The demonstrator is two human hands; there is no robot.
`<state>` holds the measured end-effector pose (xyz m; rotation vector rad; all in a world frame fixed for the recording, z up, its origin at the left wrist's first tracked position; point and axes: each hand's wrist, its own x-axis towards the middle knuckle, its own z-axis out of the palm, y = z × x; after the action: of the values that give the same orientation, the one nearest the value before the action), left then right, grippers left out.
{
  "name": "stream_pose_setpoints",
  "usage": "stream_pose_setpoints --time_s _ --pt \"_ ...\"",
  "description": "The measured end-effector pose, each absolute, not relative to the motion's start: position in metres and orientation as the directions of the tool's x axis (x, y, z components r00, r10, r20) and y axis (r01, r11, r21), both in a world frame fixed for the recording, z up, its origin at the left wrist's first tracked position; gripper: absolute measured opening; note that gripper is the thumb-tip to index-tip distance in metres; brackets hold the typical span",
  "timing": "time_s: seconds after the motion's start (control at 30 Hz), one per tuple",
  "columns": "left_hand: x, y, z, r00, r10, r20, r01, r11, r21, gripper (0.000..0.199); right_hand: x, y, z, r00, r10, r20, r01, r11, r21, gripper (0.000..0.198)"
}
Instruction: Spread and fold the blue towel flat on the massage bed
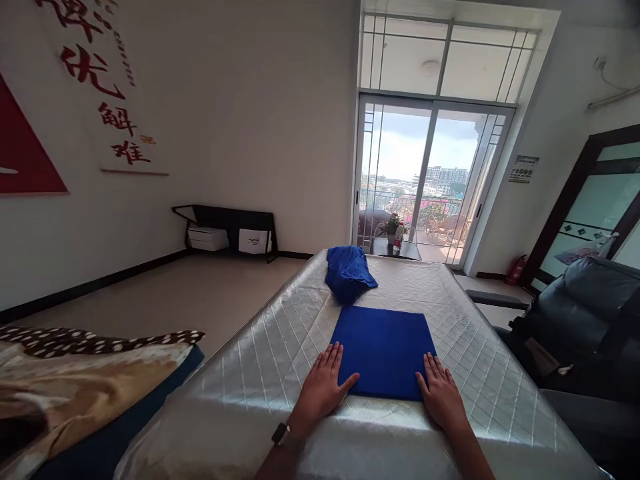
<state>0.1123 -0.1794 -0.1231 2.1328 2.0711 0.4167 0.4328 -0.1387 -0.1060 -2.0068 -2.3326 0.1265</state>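
Observation:
A flat blue rectangle, apparently folded cloth [385, 350], lies squarely on the quilted, plastic-looking covered mattress [270, 360] in front of me. My left hand [324, 383] rests open at its left edge, with the thumb over the near left corner. Along the right edge lies my right hand [443, 390], also open, fingers stretched forward and thumb by the near right corner. Just beyond the flat piece sits a crumpled blue cloth [349, 273]. A dark watch [281, 434] is on my left wrist.
At the left is another bed with rumpled beige bedding [100, 393]. A dark armchair [585, 327] stands close on the right. Beyond the mattress, a small table [410, 251] holds a bottle [399, 237] and a plant, before sliding glass doors [425, 167]. A low black rack [230, 230] stands by the wall.

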Motion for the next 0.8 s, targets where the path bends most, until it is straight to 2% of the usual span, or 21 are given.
stream_pose_setpoints --time_s 0.2,0.43,0.63,0.8 --pt "0.112 -0.182 -0.117 0.012 0.997 0.075 0.95 -0.034 0.309 0.106 0.432 -0.138 -0.105 -0.157 0.987 -0.023 0.986 0.155 -0.063 0.071" --pt "0.109 -0.182 -0.123 0.022 0.992 0.124 0.946 -0.061 0.317 0.105 0.432 -0.135 -0.106 -0.156 0.985 -0.074 0.988 0.154 -0.032 0.07" --pt "0.109 -0.185 -0.113 0.022 0.996 0.088 0.94 -0.05 0.338 0.109 0.433 -0.12 -0.088 -0.168 0.97 -0.175 0.986 0.169 -0.009 0.072" --pt "0.111 -0.187 -0.103 0.01 0.999 0.053 0.936 -0.028 0.35 0.111 0.423 -0.081 -0.076 -0.18 0.969 -0.169 0.984 0.18 -0.015 0.067"
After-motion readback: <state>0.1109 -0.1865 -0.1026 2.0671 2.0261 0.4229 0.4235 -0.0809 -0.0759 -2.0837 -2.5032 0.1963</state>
